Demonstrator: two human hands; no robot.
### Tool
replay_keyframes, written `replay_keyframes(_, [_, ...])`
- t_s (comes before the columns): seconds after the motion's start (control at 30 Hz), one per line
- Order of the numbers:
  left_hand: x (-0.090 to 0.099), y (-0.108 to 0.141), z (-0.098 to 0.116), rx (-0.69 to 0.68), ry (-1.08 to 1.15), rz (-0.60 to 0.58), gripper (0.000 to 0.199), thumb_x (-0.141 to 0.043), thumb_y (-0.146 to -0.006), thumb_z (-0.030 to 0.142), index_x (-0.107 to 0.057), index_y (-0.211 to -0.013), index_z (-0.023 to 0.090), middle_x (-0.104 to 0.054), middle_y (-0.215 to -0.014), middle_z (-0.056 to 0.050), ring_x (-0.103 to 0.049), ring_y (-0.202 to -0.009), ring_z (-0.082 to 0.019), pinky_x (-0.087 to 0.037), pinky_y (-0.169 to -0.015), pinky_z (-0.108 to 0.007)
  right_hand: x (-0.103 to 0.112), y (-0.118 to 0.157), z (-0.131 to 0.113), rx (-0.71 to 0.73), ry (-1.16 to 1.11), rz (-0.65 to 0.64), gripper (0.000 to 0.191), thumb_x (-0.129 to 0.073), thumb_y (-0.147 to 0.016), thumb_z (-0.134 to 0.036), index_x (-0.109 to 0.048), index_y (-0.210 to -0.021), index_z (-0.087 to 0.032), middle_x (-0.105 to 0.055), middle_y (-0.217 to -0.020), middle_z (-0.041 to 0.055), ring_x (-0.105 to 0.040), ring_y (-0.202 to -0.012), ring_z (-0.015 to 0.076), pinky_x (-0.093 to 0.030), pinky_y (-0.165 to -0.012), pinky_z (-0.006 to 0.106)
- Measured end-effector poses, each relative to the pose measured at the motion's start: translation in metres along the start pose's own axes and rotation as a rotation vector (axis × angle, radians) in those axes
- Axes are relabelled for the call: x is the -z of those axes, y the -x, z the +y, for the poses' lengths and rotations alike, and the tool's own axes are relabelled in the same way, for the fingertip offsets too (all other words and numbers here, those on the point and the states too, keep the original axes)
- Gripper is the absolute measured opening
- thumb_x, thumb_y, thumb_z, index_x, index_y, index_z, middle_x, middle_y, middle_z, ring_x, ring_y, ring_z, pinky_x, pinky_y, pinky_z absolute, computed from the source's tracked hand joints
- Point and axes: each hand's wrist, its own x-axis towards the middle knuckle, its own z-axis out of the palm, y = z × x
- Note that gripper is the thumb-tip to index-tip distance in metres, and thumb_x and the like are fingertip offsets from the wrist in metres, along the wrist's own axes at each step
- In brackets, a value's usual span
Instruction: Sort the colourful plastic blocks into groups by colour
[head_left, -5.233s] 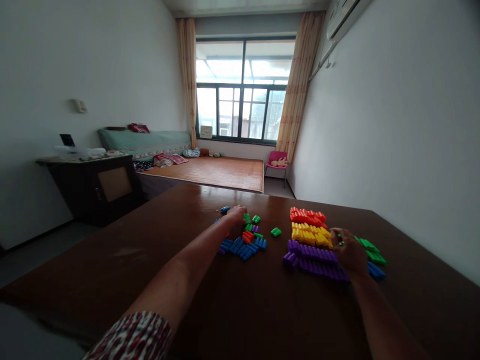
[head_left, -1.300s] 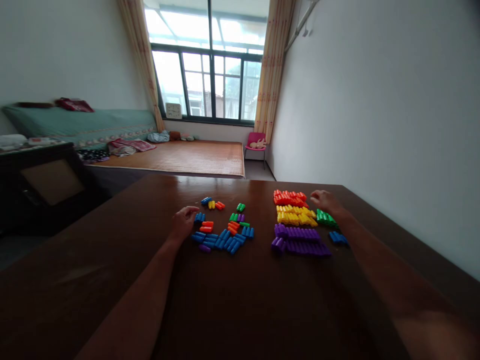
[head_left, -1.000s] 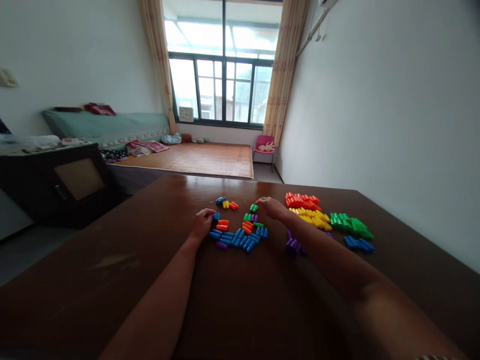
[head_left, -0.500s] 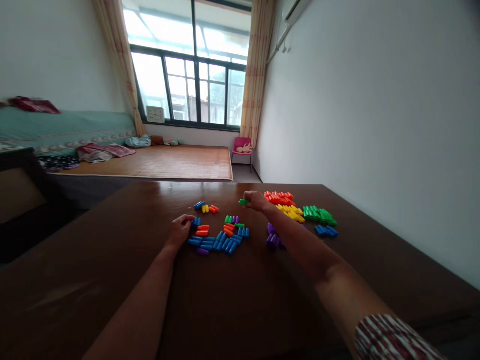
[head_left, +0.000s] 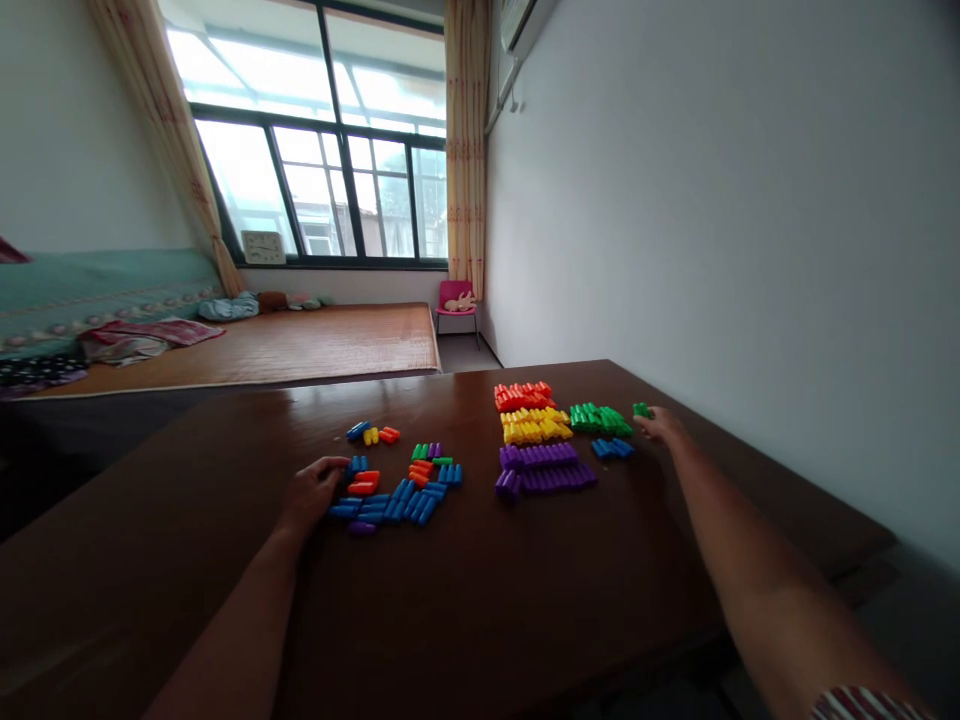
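Note:
My left hand [head_left: 316,492] rests on the table at the left edge of a pattern of small plastic building blocks. Its thumb and fingers are closed at a blue block [head_left: 358,464]. Below the fingertips lie orange blocks [head_left: 364,483] and a curved row of blue blocks [head_left: 396,502]. To the right, beyond the green pile [head_left: 600,418], my right hand [head_left: 661,426] pinches a green block [head_left: 642,410] in its fingertips. Blue blocks [head_left: 613,448] lie just left of this hand.
Orange [head_left: 523,397], yellow [head_left: 534,426] and purple [head_left: 546,470] block piles stand in rows on the brown table [head_left: 465,610]. Blue, yellow and orange blocks [head_left: 372,435] form a small group behind the pattern. A wall borders the right side; a bed [head_left: 330,340] lies beyond.
My right hand has moved right, from behind the pattern to beyond the green pile, still with green in its fingers. My left hand stays at the blue block. The view has turned right.

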Motion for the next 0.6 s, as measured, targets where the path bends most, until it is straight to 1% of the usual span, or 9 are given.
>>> replay_keyframes(0.03, [0.0,-0.001,-0.001,-0.001,0.01,0.004,0.032,-0.053,-0.072,0.036,-0.073,-0.093,0.022,-0.073,-0.079,-0.002,-0.067,-0.073,-0.021,-0.049,-0.061,-0.026,-0.002,-0.001,0.01,-0.029,0.034,0.008,0.023,-0.059,-0.081,-0.029,-0.068,-0.09,-0.01,-0.067,-0.063,0.009,-0.065,-0.056,0.0189,-0.05,-0.056,0.028])
replay_keyframes(0.1, [-0.001,-0.002,-0.004,-0.001,0.018,0.007,0.031,-0.054,-0.071,0.037,-0.074,-0.091,0.022,-0.074,-0.078,-0.002,-0.067,-0.072,-0.022,-0.05,-0.061,-0.026,-0.01,-0.004,0.022,-0.056,0.098,0.035,0.027,-0.062,-0.079,-0.031,-0.069,-0.095,-0.01,-0.071,-0.074,0.013,-0.068,-0.069,0.0232,-0.051,-0.063,0.032])
replay_keyframes(0.17, [-0.001,-0.003,-0.007,-0.005,0.019,-0.006,0.033,-0.054,-0.071,0.04,-0.073,-0.091,0.022,-0.073,-0.077,-0.002,-0.066,-0.069,-0.022,-0.05,-0.059,-0.027,-0.019,-0.008,0.027,-0.054,0.151,0.059,0.027,-0.063,-0.079,-0.033,-0.07,-0.095,-0.012,-0.072,-0.087,0.0166,-0.069,-0.083,0.0268,-0.051,-0.071,0.034])
replay_keyframes(0.23, [-0.001,-0.004,-0.011,-0.01,0.026,-0.027,0.036,-0.054,-0.071,0.042,-0.073,-0.093,0.022,-0.073,-0.077,-0.002,-0.066,-0.068,-0.022,-0.05,-0.059,-0.027,-0.027,-0.013,0.028,-0.041,0.187,0.067,0.026,-0.06,-0.081,-0.036,-0.072,-0.09,-0.014,-0.072,-0.094,0.0175,-0.068,-0.092,0.0282,-0.051,-0.077,0.035])
replay_keyframes(0.33, [-0.001,-0.005,-0.014,-0.015,0.02,-0.032,0.035,-0.053,-0.072,0.042,-0.073,-0.093,0.022,-0.074,-0.081,-0.003,-0.067,-0.073,-0.022,-0.05,-0.062,-0.027,-0.034,-0.016,0.028,-0.044,0.221,0.091,0.031,-0.052,-0.085,-0.038,-0.075,-0.088,-0.017,-0.071,-0.098,0.0177,-0.066,-0.097,0.0288,-0.05,-0.079,0.036])
replay_keyframes(0.43, [-0.001,-0.004,-0.013,-0.012,0.01,-0.019,0.035,-0.052,-0.073,0.04,-0.073,-0.094,0.021,-0.074,-0.084,-0.004,-0.067,-0.076,-0.022,-0.05,-0.063,-0.027,-0.038,-0.008,0.033,-0.07,0.239,0.138,0.037,-0.043,-0.088,-0.036,-0.074,-0.097,-0.017,-0.07,-0.102,0.0188,-0.066,-0.097,0.0295,-0.05,-0.078,0.037])
replay_keyframes(0.53, [-0.002,0.001,-0.008,-0.023,-0.018,-0.002,0.033,-0.052,-0.075,0.038,-0.073,-0.095,0.021,-0.074,-0.085,-0.003,-0.067,-0.077,-0.021,-0.05,-0.066,-0.027,-0.039,0.001,0.04,-0.073,0.239,0.159,0.04,-0.04,-0.089,-0.033,-0.071,-0.109,-0.016,-0.069,-0.104,0.0194,-0.066,-0.097,0.0299,-0.05,-0.079,0.038])
replay_keyframes(0.57, [-0.002,0.003,-0.006,-0.035,-0.025,0.003,0.031,-0.053,-0.076,0.037,-0.073,-0.095,0.022,-0.074,-0.087,-0.003,-0.067,-0.079,-0.021,-0.05,-0.068,-0.026,-0.039,0.002,0.04,-0.069,0.232,0.194,0.042,-0.04,-0.089,-0.033,-0.069,-0.112,-0.014,-0.069,-0.105,0.0204,-0.065,-0.099,0.0307,-0.05,-0.08,0.039])
replay_keyframes(0.6, [-0.003,0.004,-0.004,-0.045,-0.022,0.0,0.03,-0.053,-0.076,0.034,-0.073,-0.094,0.022,-0.074,-0.089,-0.003,-0.067,-0.081,-0.02,-0.05,-0.07,-0.026,-0.039,0.002,0.035,-0.053,0.217,0.254,0.044,-0.039,-0.089,-0.032,-0.066,-0.115,-0.011,-0.068,-0.106,0.0216,-0.064,-0.101,0.0317,-0.05,-0.082,0.041])
